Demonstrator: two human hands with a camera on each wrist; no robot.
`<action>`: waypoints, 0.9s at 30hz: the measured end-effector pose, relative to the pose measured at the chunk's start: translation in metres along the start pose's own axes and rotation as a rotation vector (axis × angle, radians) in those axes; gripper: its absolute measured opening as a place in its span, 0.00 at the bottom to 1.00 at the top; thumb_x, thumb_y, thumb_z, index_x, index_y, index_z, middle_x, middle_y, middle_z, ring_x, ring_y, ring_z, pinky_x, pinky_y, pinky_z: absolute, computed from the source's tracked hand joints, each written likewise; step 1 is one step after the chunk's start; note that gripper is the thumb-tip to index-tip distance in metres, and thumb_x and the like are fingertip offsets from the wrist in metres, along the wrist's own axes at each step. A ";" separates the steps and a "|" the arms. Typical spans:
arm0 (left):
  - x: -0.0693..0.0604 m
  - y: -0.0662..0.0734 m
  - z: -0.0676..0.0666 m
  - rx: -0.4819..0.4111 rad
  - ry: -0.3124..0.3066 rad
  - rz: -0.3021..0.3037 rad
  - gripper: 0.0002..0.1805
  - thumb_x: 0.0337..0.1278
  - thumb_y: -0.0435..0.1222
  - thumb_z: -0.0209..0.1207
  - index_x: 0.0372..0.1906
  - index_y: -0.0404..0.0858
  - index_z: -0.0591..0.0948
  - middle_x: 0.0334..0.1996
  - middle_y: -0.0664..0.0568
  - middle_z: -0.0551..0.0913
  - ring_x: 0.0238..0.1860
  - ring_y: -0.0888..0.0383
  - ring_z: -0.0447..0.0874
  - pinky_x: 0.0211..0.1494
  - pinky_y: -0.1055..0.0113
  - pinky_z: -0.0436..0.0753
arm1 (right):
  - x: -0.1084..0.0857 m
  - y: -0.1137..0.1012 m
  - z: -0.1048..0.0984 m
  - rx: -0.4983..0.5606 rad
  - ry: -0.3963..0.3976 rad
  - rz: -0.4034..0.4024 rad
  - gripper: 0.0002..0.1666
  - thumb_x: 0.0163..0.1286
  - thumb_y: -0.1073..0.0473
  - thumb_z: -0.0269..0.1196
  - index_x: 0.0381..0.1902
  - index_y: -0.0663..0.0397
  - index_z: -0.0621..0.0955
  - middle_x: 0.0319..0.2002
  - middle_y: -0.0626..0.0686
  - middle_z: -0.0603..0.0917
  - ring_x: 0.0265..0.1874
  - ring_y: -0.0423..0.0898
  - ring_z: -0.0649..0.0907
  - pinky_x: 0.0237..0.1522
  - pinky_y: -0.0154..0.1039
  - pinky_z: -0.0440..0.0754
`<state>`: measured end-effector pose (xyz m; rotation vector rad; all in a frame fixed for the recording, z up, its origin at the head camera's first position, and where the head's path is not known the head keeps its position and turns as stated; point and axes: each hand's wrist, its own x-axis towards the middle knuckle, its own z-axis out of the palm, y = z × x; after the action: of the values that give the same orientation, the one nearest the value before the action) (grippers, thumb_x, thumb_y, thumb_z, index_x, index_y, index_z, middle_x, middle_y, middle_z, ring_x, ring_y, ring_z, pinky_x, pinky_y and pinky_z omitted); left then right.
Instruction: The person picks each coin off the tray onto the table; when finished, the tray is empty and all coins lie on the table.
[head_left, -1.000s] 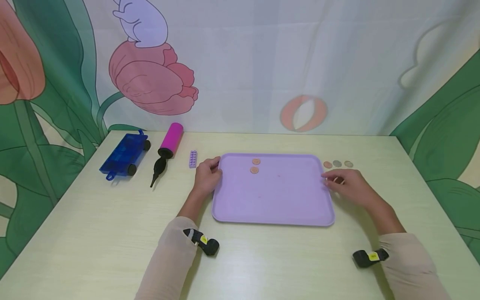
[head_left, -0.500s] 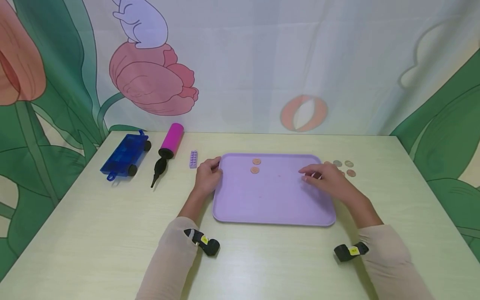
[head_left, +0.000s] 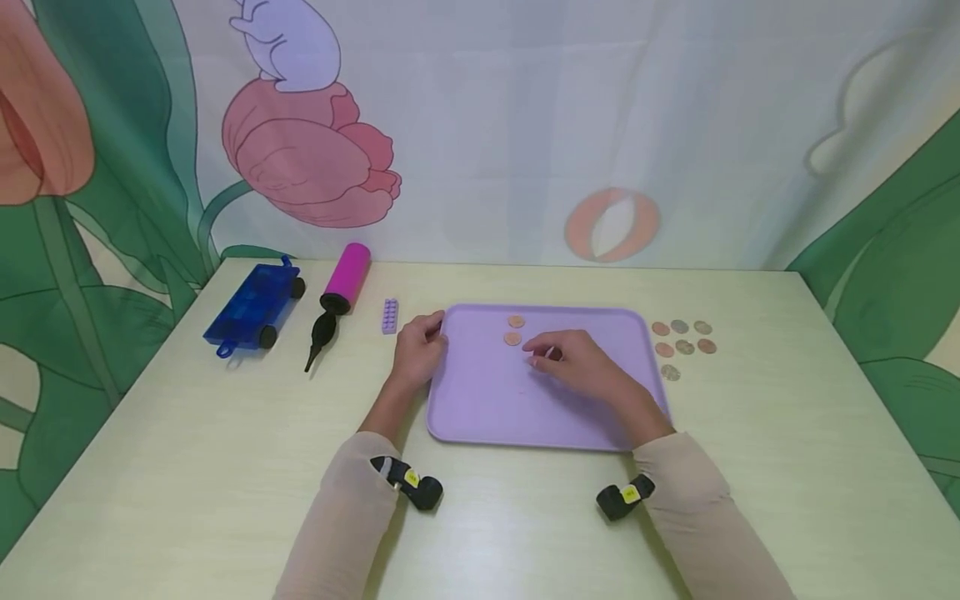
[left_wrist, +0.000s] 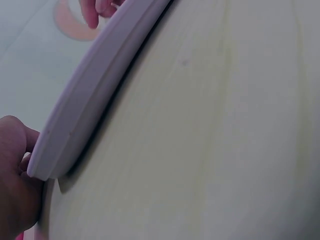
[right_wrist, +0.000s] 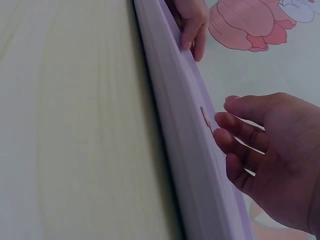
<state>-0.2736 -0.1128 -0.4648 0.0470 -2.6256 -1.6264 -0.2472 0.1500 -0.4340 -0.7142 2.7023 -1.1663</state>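
Observation:
A light purple tray (head_left: 480, 408) lies flat on the table. My left hand (head_left: 417, 350) grips its left rim near the far corner, also seen in the left wrist view. Two copper-coloured coins (head_left: 512, 339) lie on the tray toward its far side, one behind the other. Over the tray, just right of these coins, hovers my right hand (head_left: 573, 362). Its fingers are loosely bent, and in the right wrist view nothing shows between thumb and fingertips (right_wrist: 232, 102). Several copper and silver coins (head_left: 684, 347) lie in a loose group on the table right of the tray.
A small purple toy brick (head_left: 390, 317) stands left of the tray. Farther left are a pink balloon pump (head_left: 349, 275) with a black nozzle and a blue toy cart (head_left: 255, 307) with black wheels. A printed curtain (head_left: 480, 125) hangs behind the table.
My right hand has moved left from the tray's right rim to near the two coins on it, uncovering the coins on the table. My left hand has stayed on the tray's rim.

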 end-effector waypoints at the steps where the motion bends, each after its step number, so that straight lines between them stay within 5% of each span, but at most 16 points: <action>1: 0.000 0.001 0.001 -0.002 0.000 0.001 0.27 0.64 0.26 0.51 0.69 0.30 0.74 0.65 0.34 0.78 0.68 0.43 0.78 0.74 0.55 0.79 | 0.002 -0.001 0.002 0.003 0.003 0.008 0.14 0.69 0.65 0.63 0.51 0.63 0.86 0.38 0.59 0.88 0.32 0.42 0.81 0.35 0.30 0.79; 15: -0.001 0.001 -0.002 -0.008 0.013 -0.006 0.26 0.65 0.26 0.51 0.69 0.30 0.74 0.66 0.34 0.78 0.68 0.43 0.77 0.75 0.55 0.77 | 0.032 0.007 0.025 0.035 0.187 0.082 0.18 0.69 0.62 0.65 0.55 0.65 0.85 0.45 0.62 0.89 0.43 0.54 0.86 0.49 0.42 0.85; 27: -0.002 0.000 0.000 -0.023 0.023 0.024 0.26 0.63 0.24 0.52 0.67 0.27 0.74 0.64 0.32 0.78 0.67 0.41 0.78 0.74 0.53 0.78 | 0.041 0.004 0.032 -0.070 0.214 0.095 0.17 0.69 0.56 0.68 0.47 0.65 0.87 0.44 0.61 0.89 0.47 0.56 0.86 0.56 0.51 0.84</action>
<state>-0.2712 -0.1126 -0.4651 0.0334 -2.5794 -1.6387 -0.2762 0.1121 -0.4557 -0.4882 2.9287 -1.1935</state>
